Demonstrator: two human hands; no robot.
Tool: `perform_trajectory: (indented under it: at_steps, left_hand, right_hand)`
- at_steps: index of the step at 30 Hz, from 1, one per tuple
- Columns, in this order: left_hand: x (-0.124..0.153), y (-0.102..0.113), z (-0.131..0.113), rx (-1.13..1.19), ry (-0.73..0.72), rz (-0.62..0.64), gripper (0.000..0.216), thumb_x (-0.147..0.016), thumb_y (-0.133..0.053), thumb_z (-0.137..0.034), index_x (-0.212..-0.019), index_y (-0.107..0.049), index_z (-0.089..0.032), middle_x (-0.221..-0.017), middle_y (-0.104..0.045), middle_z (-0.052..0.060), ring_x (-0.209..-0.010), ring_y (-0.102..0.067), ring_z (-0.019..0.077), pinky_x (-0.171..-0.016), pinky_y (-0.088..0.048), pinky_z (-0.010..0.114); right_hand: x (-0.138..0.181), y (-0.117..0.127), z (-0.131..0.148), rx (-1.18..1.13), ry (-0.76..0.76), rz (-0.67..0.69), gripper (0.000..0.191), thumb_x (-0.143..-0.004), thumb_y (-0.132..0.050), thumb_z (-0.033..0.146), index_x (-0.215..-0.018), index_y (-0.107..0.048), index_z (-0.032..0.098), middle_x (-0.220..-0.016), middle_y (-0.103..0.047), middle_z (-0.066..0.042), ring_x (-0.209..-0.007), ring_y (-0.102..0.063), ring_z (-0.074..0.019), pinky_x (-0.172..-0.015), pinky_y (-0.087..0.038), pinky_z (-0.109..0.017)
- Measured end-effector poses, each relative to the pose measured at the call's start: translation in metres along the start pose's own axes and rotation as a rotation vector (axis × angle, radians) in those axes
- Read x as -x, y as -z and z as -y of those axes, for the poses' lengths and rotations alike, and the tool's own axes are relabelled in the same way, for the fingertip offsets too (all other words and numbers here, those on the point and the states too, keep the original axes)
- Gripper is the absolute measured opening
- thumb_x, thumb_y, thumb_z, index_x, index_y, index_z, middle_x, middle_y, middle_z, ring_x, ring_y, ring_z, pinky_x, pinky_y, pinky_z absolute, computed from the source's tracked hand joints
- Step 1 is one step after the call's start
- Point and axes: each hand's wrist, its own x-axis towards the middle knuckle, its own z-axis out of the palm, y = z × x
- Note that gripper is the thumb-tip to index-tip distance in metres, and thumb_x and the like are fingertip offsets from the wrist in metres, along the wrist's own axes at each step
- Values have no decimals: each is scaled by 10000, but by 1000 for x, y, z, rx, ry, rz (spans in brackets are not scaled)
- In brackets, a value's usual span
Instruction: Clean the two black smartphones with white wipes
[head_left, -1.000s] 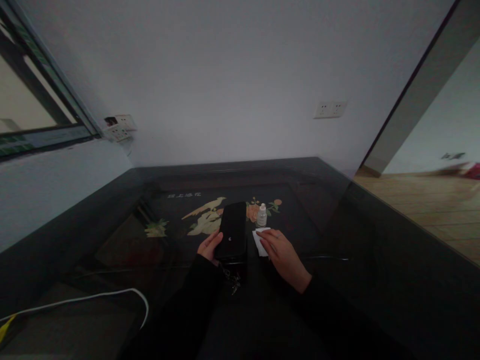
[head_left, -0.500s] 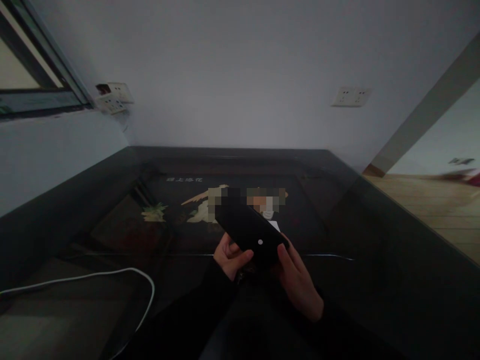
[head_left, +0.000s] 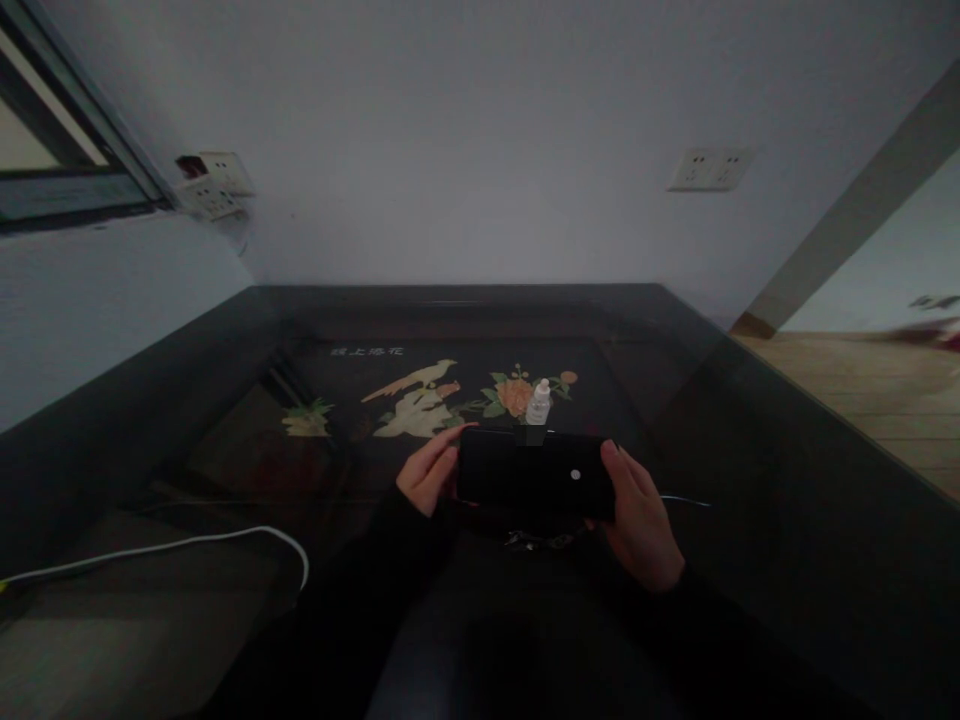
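Cable [head_left: 187, 543], white, curves at our far left, and next our left grip [head_left: 427, 474] clasps one end of a black case [head_left: 525, 472] held crosswise over the tabletop [head_left: 675, 420]. Just beyond the case we see a small bottle [head_left: 538, 403]; at the right end, our right grip [head_left: 642, 522] clasps the case as well.

Two hands [head_left: 429, 472] [head_left: 641, 525], one black case [head_left: 517, 475], one small bottle [head_left: 538, 405], one white cable [head_left: 180, 542].
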Motion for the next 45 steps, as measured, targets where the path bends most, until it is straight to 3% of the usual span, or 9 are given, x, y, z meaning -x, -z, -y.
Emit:
perform_trajectory:
  at_steps: [5, 11, 18, 24, 26, 31, 34, 37, 45]
  left_hand:
    - [3, -5, 9, -108, 93, 67, 466, -690, -542, -277, -1134, -508, -139, -525, -530, -51, -420, -542, 108, -393, -514, 255]
    - [5, -4, 6, 51, 180, 187, 689, -540, -586, -112, -1208, -423, -154, -804, -652, 26, -494, -533, 76, -457, -554, 285]
    - [4, -1, -2, -58, 237, 289, 865, -538, -544, -70, -1354, -270, -154, -607, -627, -28, -486, -539, 73, -531, -545, 269]
    - [5, -3, 1, -61, 211, 319, 1002, -515, -547, -7, -1399, -104, -172, -639, -645, -43, -559, -587, 86, -582, -521, 236]
    - [4, -4, 5, -59, 201, 289, 988, -511, -549, -7, -1389, -121, -163, -657, -642, -44, -573, -591, 87, -589, -521, 237]
    - [4, -4, 11, 26, 260, 189, 726, -493, -600, -50, -1183, -391, -136, -703, -613, -53, -597, -595, 84, -631, -550, 283]
    - [5, -6, 10, 5, 270, 193, 693, -503, -574, -36, -1157, -394, -177, -755, -616, -57, -553, -596, 73, -602, -554, 287]
    - [7, -9, 10, -26, 227, 227, 620, -524, -572, -49, -1106, -400, -177, -779, -643, -24, -627, -656, 134, -574, -534, 247]
    - [3, -9, 24, -3, 117, 250, 580, -540, -631, -103, -1061, -383, -160, -650, -592, -67, -579, -660, 148, -590, -527, 249]
  right_hand:
    - [-6, 6, 8, 62, -21, 124, 378, -684, -621, 560, -743, -545, 195, -514, -451, 69, -381, -407, -81, -279, -316, -178]
    - [-11, 8, 9, 23, -27, 96, 410, -653, -634, 578, -696, -510, 189, -489, -432, 75, -369, -397, -73, -270, -274, -162]
    - [-11, 9, 7, 57, 13, 115, 416, -686, -597, 593, -696, -495, 189, -507, -436, 66, -367, -397, -71, -261, -289, -163]
    - [-11, 10, 5, 125, 82, 149, 395, -741, -548, 582, -689, -484, 195, -507, -411, 61, -368, -391, -80, -256, -316, -179]
    - [-10, 10, 5, 140, 84, 151, 388, -755, -532, 579, -700, -487, 198, -517, -418, 58, -368, -395, -82, -254, -321, -183]
    - [-10, 11, 5, 208, 119, 202, 358, -785, -504, 562, -811, -518, 205, -566, -435, 53, -400, -417, -88, -273, -348, -182]
    - [-12, 13, 5, 269, 173, 198, 351, -805, -482, 551, -806, -518, 202, -594, -445, 45, -433, -425, -84, -301, -347, -171]
    - [-12, 16, 7, 297, 219, 183, 344, -815, -481, 531, -745, -489, 194, -627, -455, 37, -467, -432, -77, -336, -342, -162]
    - [-7, 19, 17, 268, 265, 183, 303, -828, -481, 483, -724, -468, 199, -579, -408, 56, -451, -386, -78, -380, -304, -186]
